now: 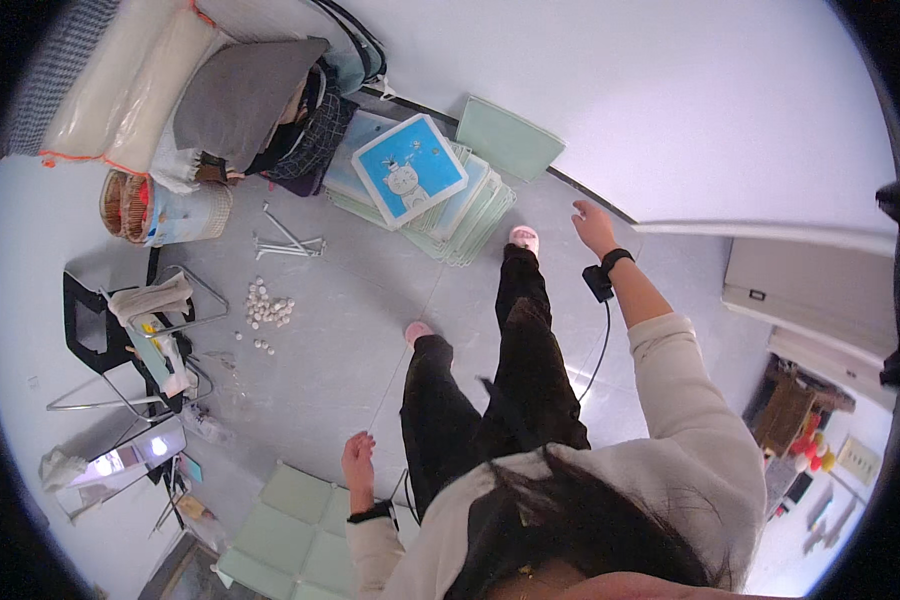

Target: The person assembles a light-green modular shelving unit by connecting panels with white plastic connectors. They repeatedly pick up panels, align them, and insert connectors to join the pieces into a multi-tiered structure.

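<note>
My right hand (596, 230) reaches out above the floor with its fingers loosely apart and nothing in them. It is nearest to a pale green panel (510, 138) that leans against the wall. Just left of that panel lies a stack of pale green panels (480, 215), topped by a blue square sheet (408, 170) with a white cartoon animal on it. Low by my side hangs my left hand (358, 460), its fingers partly bent, apart and holding nothing. Pale green panels joined in a grid (288, 530) stand near it. Both wrists wear black bands with cables.
White round pieces (267, 305) lie scattered on the grey floor, with white rods (288, 240) beyond them. A folding chair (95, 325) stands at the left, near a patterned basket (175, 210). Bags and a grey cloth (238, 100) are piled behind. A white wall rises at the right.
</note>
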`<action>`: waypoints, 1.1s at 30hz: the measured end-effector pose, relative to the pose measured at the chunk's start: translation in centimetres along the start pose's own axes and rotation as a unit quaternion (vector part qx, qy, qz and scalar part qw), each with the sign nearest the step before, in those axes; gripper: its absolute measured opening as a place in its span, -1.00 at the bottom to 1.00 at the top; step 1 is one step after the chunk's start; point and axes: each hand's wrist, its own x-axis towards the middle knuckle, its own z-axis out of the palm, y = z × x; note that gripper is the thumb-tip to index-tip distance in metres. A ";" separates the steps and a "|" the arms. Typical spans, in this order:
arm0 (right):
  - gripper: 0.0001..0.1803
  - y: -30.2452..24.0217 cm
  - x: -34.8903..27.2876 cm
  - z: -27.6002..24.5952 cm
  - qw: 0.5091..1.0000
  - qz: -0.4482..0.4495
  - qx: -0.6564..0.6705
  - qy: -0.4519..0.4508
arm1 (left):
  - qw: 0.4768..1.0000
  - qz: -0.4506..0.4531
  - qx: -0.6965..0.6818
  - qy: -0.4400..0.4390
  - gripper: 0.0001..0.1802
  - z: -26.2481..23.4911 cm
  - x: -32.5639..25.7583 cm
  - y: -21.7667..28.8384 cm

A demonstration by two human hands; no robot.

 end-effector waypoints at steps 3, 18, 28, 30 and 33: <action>-0.55 2.6 11.2 3.7 0.996 -0.066 -0.049 -0.022 | 0.996 -0.039 0.054 0.066 -0.70 5.2 -1.3 0.5; -0.38 8.4 32.5 17.3 0.987 -0.081 -0.137 -0.005 | 0.922 -0.372 -0.078 0.080 -0.63 30.4 -8.3 6.2; -0.71 6.0 33.6 20.7 0.944 -0.067 -0.231 -0.228 | 0.955 -0.272 -0.086 0.082 -0.63 32.4 -4.9 6.9; -0.72 5.7 33.7 21.3 0.937 -0.098 -0.256 -0.215 | 0.953 -0.264 -0.112 0.095 -0.60 32.3 -4.8 7.2; -0.71 4.0 32.3 19.2 0.952 -0.134 -0.213 -0.175 | 0.962 -0.243 -0.042 0.114 -0.61 32.0 -5.4 7.7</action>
